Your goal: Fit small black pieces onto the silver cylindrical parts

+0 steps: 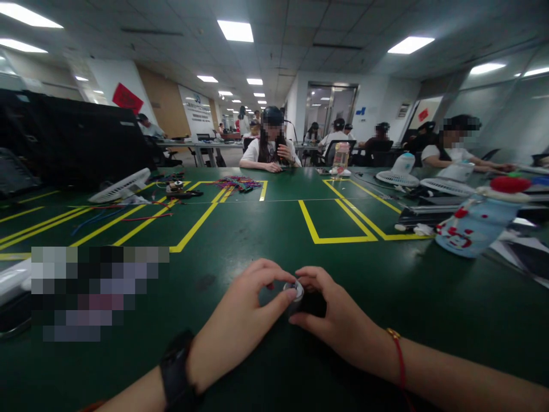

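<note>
A small round container (299, 293), pale at the rim and dark lower down, stands low over the green table (244, 320) in front of me. The thumb and forefinger of my left hand (249, 297) are pinched together at its rim; any small piece between them is too small to make out. My right hand (330, 312) curves about the container from the right, fingers at the far side and thumb at the near side. Its contact with the container is partly hidden in shadow.
Yellow tape (343, 240) marks the tabletop. Coloured wires (240, 183) lie ahead, and a white fan (122, 186) at left. A blue snowman-patterned bottle (476, 223) stands at right by more fans (398, 177). A person (270, 143) sits opposite. Pixelated items cover the left.
</note>
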Available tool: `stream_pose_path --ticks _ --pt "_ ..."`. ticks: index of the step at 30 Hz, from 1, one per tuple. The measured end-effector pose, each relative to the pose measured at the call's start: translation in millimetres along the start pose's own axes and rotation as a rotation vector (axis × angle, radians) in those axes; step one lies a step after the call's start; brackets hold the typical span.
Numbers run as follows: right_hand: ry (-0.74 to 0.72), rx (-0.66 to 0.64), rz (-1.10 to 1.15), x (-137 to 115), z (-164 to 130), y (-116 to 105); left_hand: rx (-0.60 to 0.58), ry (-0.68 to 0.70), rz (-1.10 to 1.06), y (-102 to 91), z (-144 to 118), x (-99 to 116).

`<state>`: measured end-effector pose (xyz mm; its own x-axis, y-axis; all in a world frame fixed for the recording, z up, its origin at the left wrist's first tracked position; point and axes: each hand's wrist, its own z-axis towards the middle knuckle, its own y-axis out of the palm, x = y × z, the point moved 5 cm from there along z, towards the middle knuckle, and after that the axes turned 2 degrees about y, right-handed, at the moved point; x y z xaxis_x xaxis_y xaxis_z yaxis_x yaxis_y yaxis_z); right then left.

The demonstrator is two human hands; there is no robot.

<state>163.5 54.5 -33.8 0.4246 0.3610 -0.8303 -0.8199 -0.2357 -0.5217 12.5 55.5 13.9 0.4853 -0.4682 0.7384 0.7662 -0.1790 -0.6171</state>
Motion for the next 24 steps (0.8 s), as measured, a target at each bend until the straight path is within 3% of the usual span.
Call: stream_pose_path --ticks 3,7,10,14,16,18,21,24 --pt "-0.008 -0.021 -0.036 -4.6 -1.1 -2.2 0.02 -0.006 -0.053 -3.2 9.0 2.2" --pt "-0.021 0.001 -0.053 -10.1 -4.0 -8.6 0.082 -0.062 -0.054 -18.8 6.5 -14.2" --pt "-0.031 0.018 -0.083 -8.8 -6.3 -12.3 -0.026 -0.095 0.007 -11.2 -1.0 -33.4" --pt "-0.058 0.022 -0.131 -8.1 -5.5 -12.0 -0.163 -0.033 0.157 9.0 -5.0 -45.1" --pt "-0.039 0.011 -0.117 -7.5 -4.4 -12.8 -0.184 -0.032 0.145 7.6 -5.6 -45.7" --pt "0.029 0.011 -0.064 -2.1 -5.9 -20.3 -0.164 -0.08 0.074 -5.8 -9.5 -49.3" --pt "0.15 0.11 -0.094 19.2 -20.4 -56.1 -0.048 -0.23 0.009 -40.6 -24.8 -70.1" --pt "0.259 0.359 -0.395 53.6 -56.9 -122.8 0.072 -0.403 -0.067 -68.7 -44.9 -102.5"
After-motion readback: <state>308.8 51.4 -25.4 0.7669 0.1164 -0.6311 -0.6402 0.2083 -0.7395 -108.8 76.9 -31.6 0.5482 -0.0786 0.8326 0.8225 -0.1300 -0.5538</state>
